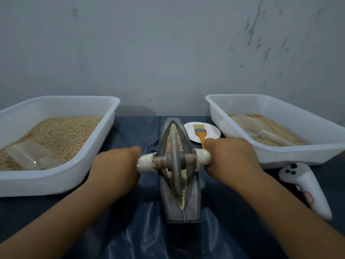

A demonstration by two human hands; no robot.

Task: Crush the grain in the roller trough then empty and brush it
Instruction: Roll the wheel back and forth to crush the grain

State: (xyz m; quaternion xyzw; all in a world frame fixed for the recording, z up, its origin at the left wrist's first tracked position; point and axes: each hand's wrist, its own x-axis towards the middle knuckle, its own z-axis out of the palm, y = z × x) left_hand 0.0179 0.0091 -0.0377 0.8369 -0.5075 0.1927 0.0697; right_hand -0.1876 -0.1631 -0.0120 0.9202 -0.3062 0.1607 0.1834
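Left tray [61, 176]: white, at nine o'clock of the trough, holds whole grain and a clear scoop [30, 156].

Right tray [306, 146]: white, at two o'clock, holds grain and a second scoop [250, 126].

Roller trough [180, 208]: grey, boat-shaped, centre of the blue cloth; long axis runs six to twelve o'clock, straight away from the person.

Roller wheel [176, 161]: stands on edge in the trough's groove, axle crosswise at three and nine o'clock.

Grain [172, 135]: lies along the groove, coarser toward twelve o'clock, seemingly finer toward six, though blur limits certainty.

Left hand [116, 163]: fingers wrapped round the left axle grip.

Right hand [231, 157]: wrapped round the right grip. Both sit equally near; the next stroke probably follows the trough's axis.

Controller [306, 189]: white, at four o'clock.

Plate [212, 131]: at one o'clock, bearing the orange brush [200, 132].
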